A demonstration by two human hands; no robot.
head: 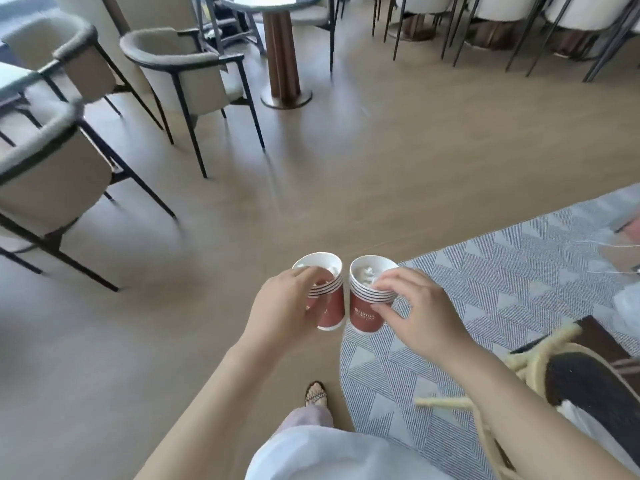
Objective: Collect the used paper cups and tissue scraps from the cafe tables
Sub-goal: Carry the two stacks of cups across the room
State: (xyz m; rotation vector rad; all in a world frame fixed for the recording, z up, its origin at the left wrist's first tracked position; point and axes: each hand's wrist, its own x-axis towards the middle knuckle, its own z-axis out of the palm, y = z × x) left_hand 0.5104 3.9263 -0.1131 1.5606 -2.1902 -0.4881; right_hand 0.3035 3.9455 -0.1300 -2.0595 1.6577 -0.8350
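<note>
The left grip [287,306] is clasping one stack of paper cups [333,315], and the right grip [422,313] is pinching a second stack [363,315] at rim and wall. Both are being carried side by side above the floor [346,185]. Each stack is showing roughly five nested rims with crumpled tissue [365,273] in the top cup. Being light and easily crushed, they are probably wanting a gentle hold around the layered walls.

Bare floor [346,174] ahead; blurred chairs [187,77] apparently crowd left.

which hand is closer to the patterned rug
Right. The right hand, gripping a cup stack, shows against the left edge of the rug; the left hand, gripping the other cup stack, is further left, against bare floor.
</note>
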